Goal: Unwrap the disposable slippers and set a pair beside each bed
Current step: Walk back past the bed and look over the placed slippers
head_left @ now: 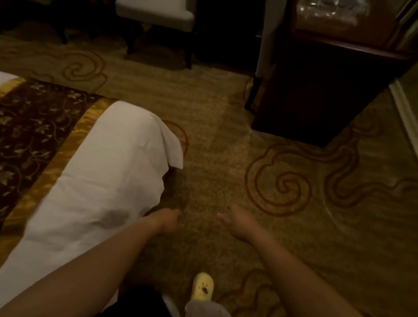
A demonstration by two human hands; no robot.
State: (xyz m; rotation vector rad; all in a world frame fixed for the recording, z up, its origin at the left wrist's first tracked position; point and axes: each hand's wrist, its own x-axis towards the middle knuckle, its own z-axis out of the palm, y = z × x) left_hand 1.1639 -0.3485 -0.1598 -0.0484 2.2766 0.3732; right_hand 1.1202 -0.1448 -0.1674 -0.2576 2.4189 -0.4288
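The bed [107, 169] is serving as the landmark, its white corner reaching toward the middle of the view with a brown-and-gold runner [13, 143] lying across it. Just off that corner, over the carpet [232, 140], the person's left hand [166, 218] is hanging with its fingers curled in, holding nothing that can be seen. To the right of it, farther from the bed, the right hand [237, 224] is reaching out with its fingers loosely spread and empty.

No slippers, wrapped or unwrapped, are showing anywhere on the floor near the bed. Well beyond the bed and to the right, crumpled clear plastic [333, 5] is lying on a dark cabinet [333, 76]; whether it is slipper wrapping, and whether anything is inside it, is too blurred to tell.

The likely slip from here is setting out without a pair in hand, or missing a bed, since only this one corner is in view. The loose sheet flap at the bed's corner is hanging low over the carpet and could catch a foot; the person's yellow clog [203, 286] is stepping close below it.

The bed's left side is cut off, the armchairs [155, 4] beyond it are dim, and motion blur is softening both hands.
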